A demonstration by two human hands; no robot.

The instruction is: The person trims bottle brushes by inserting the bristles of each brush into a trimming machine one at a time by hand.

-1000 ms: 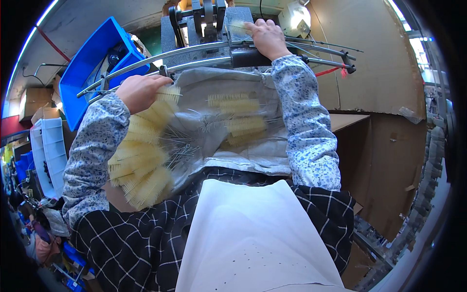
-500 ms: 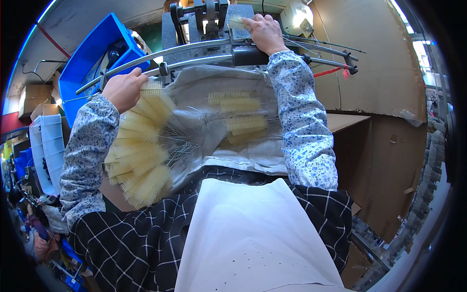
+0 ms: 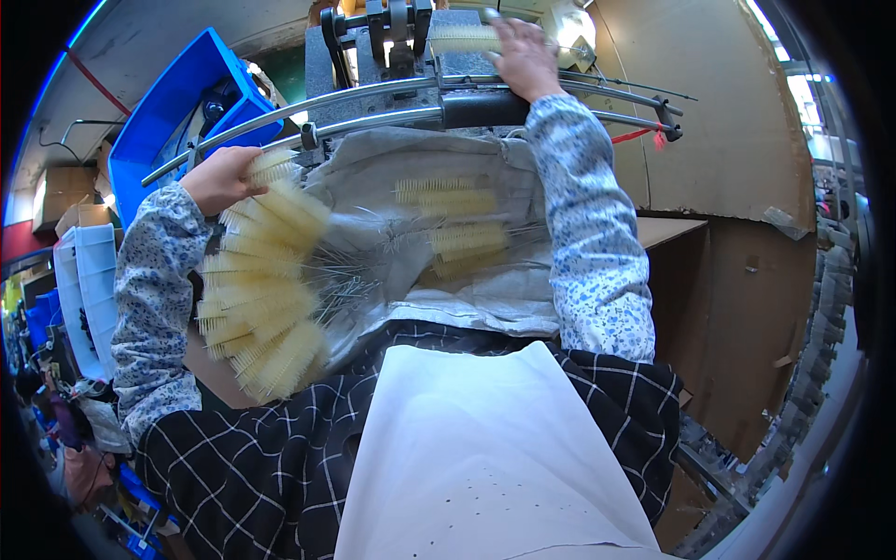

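On a grey cloth, perhaps four brushes lie crosswise. A fanned bundle is gripped by the left hand; one sideways-pointing brush is held by the right hand.

Pale yellow bottle brushes fan out on their wire stems, one brush lying level on the machine.

A fan of brushes lies at the cloth's left edge; 4 more brushes lie at its middle; behind it run 2 rails; a bin sits behind-left.
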